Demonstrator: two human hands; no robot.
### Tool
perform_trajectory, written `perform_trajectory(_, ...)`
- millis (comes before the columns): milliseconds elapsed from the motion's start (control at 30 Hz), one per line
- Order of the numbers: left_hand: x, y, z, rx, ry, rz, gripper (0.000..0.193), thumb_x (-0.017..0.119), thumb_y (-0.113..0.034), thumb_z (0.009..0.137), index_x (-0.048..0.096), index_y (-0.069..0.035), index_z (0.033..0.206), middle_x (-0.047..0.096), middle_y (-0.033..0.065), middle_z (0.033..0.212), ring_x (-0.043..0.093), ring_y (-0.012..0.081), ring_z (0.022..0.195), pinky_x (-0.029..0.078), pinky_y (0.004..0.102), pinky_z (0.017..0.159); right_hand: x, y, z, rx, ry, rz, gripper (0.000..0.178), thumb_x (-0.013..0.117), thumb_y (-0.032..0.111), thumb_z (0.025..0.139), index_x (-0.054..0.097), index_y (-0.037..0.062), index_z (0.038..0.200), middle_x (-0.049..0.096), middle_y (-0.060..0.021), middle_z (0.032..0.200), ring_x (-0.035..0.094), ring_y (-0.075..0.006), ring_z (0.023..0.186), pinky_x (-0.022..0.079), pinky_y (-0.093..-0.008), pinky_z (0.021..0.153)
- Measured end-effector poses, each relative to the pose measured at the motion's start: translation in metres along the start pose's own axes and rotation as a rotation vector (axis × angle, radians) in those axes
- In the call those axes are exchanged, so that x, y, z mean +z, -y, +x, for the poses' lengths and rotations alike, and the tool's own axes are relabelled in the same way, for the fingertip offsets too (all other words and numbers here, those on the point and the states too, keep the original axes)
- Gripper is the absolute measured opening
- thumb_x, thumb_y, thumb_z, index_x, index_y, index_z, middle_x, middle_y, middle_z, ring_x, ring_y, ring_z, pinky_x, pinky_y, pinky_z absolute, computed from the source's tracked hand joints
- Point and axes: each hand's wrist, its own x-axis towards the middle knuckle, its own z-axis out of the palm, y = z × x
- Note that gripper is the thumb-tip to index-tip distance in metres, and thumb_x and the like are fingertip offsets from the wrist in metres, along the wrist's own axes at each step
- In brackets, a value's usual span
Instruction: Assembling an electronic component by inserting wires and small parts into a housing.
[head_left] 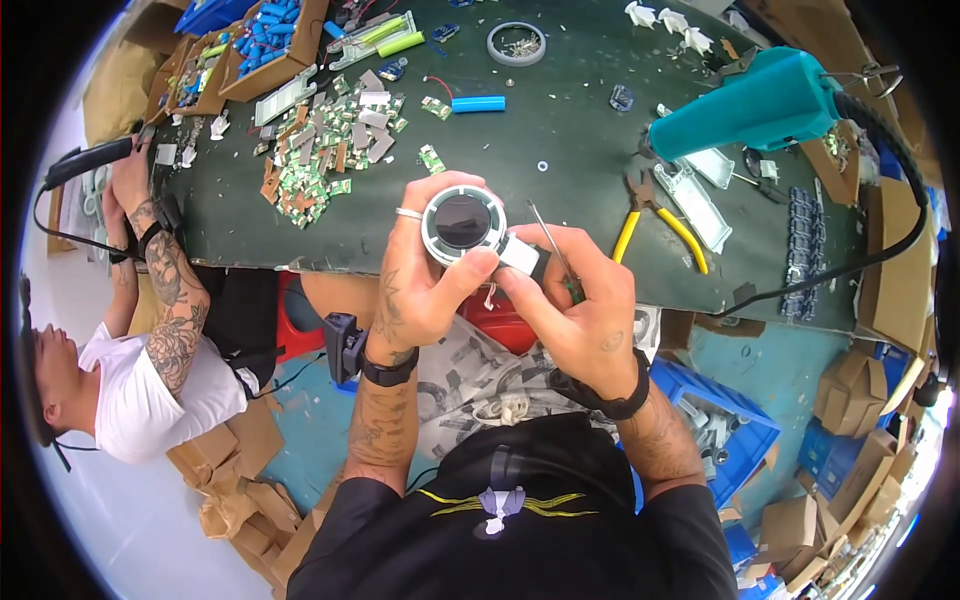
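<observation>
My left hand (420, 265) is closed around a round white device (430, 225) with a dark circular face, its thumb pressing the lower rim. A short white rectangular part (518, 256) sticks out from the device's right side. The thumb and forefinger of my right hand (590, 315) meet at that part. A thin screwdriver (548, 232) lies in the same right hand, its metal shaft pointing up and away and its dark green handle mostly hidden by the fingers. Both hands are just over the table's near edge.
Yellow-handled cutters (640, 210), pale plastic shells (692, 208) and a teal power tool (745, 105) with a black cable lie to the right. A pile of small circuit boards (325, 150) and a blue battery cell (478, 104) lie beyond. A co-worker (165, 370) sits at left.
</observation>
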Motion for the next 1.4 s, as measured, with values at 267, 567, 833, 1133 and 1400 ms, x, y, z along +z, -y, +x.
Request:
perform_trajectory(267, 0.004, -0.005, -0.001, -0.054, 0.014, 0.019, 0.066, 0.077, -0.027, 0.1, 0.048, 0.002, 0.152, 0.067, 0.0154, 0.133, 0.067, 0.0142, 0.107, 0.055, 0.029, 0.088, 0.013, -0.013, -0.011, -0.003, -0.13, 0.136, 0.038, 0.087, 0.005, 0.088, 0.074, 0.0041, 0.123, 0.051, 0.0031, 0.06, 0.045, -0.0051, 0.051, 0.038, -0.0254, 0.051)
perform_trajectory(567, -0.005, 0.001, -0.003, 0.035, -0.02, -0.082, 0.067, 0.076, -0.004, 0.095, 0.044, 0.002, 0.154, 0.063, 0.0174, 0.143, 0.063, 0.0166, 0.118, 0.052, 0.0344, 0.105, -0.008, -0.007, -0.014, -0.154, -0.31, 0.283, 0.028, 0.077, -0.002, 0.094, 0.052, 0.0084, 0.103, 0.056, 0.0075, 0.08, 0.041, 0.0022, 0.065, 0.035, -0.0197, 0.058)
perform_trajectory(833, 0.0, 0.003, -0.004, 0.072, -0.064, -0.008, 0.068, 0.078, -0.008, 0.095, 0.046, 0.001, 0.154, 0.061, 0.0176, 0.149, 0.063, 0.0168, 0.119, 0.051, 0.0345, 0.107, -0.034, -0.019, -0.015, -0.104, -0.146, 0.103, 0.025, 0.083, -0.004, 0.093, 0.07, 0.003, 0.113, 0.047, 0.0071, 0.065, 0.04, -0.0002, 0.058, 0.031, -0.0227, 0.057)
perform_trajectory(1133, -0.005, 0.004, -0.004, 0.07, -0.069, 0.052, 0.069, 0.077, -0.012, 0.094, 0.048, -0.001, 0.155, 0.056, 0.0205, 0.158, 0.063, 0.0175, 0.121, 0.052, 0.0353, 0.107, -0.045, -0.025, -0.029, -0.27, -0.19, -0.282, 0.03, 0.088, 0.0, 0.088, 0.078, 0.0072, 0.116, 0.066, -0.0038, 0.075, 0.064, -0.0175, 0.061, 0.046, -0.0321, 0.053)
perform_trajectory(1400, -0.002, 0.008, -0.002, 0.072, -0.066, 0.028, 0.069, 0.076, -0.012, 0.094, 0.048, 0.0, 0.156, 0.058, 0.0206, 0.155, 0.067, 0.0152, 0.111, 0.06, 0.0325, 0.095, -0.069, -0.037, -0.033, -0.485, -0.218, -0.568, 0.039, 0.09, -0.003, 0.078, 0.081, 0.0082, 0.114, 0.066, -0.0037, 0.081, 0.065, -0.0226, 0.061, 0.051, -0.0366, 0.054)
